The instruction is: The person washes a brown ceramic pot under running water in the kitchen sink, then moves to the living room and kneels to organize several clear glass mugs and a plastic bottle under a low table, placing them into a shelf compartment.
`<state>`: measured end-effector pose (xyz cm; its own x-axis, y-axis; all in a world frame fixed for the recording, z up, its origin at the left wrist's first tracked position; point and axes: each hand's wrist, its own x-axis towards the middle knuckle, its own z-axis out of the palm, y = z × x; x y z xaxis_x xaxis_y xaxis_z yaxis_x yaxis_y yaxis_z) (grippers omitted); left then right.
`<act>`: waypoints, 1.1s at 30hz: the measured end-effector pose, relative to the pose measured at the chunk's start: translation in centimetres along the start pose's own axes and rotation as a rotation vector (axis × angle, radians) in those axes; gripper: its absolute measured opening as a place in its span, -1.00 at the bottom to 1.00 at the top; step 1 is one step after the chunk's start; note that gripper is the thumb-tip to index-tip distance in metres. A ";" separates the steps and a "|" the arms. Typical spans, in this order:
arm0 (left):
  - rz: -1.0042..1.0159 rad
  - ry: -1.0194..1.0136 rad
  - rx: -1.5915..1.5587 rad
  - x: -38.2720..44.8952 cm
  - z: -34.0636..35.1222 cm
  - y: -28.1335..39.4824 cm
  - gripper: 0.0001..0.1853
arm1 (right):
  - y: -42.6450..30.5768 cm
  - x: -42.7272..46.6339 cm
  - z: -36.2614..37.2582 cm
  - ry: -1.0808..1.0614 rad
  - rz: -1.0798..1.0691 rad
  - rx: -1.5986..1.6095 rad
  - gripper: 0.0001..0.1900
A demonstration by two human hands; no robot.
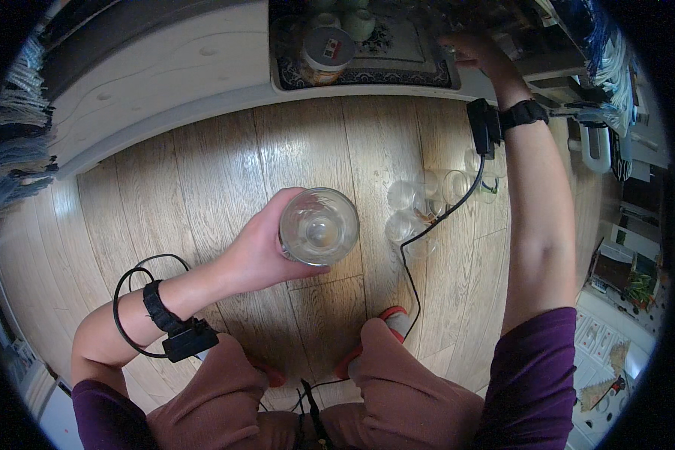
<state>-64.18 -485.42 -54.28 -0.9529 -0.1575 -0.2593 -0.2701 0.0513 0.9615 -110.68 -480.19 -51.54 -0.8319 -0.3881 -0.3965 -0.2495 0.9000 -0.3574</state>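
A clear drinking glass (319, 226) is gripped in my left hand (261, 242), held above the wooden floor with its open mouth towards me. My right hand (472, 50) reaches into a dark cabinet compartment at the top right. Its fingers are in shadow, and whether they hold anything is unclear. Near that hand a patterned mat (394, 76) lines the compartment floor. On the mat stands a lidded jar (329, 50), with pale green cups (359, 25) behind it.
Several clear glasses (405, 196) stand close together on the wood floor (304, 135), right of centre. A black cable (427, 228) from my right wrist passes over them. White drawer fronts (191, 62) extend left of the compartment. Fringed cloth (619, 67) hangs at the upper right.
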 end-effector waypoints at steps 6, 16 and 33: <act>0.014 0.025 0.017 -0.1 0.1 0.1 -0.02 | 8.8 10.1 3.2 0.370 -0.508 -0.315 -0.15; 0.035 0.048 -0.010 0.0 0.4 0.2 -0.05 | 8.3 7.4 4.8 0.873 -0.573 -0.194 -0.04; -0.018 0.122 -0.073 0.5 0.8 0.5 -0.14 | -4.3 -3.5 12.5 0.461 -0.811 0.005 -0.27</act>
<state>-64.91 -484.72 -53.99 -0.9227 -0.2769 -0.2682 -0.2724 -0.0242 0.9619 -100.47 -485.14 -59.18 -0.5193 -0.7794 0.3505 -0.8390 0.3870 -0.3824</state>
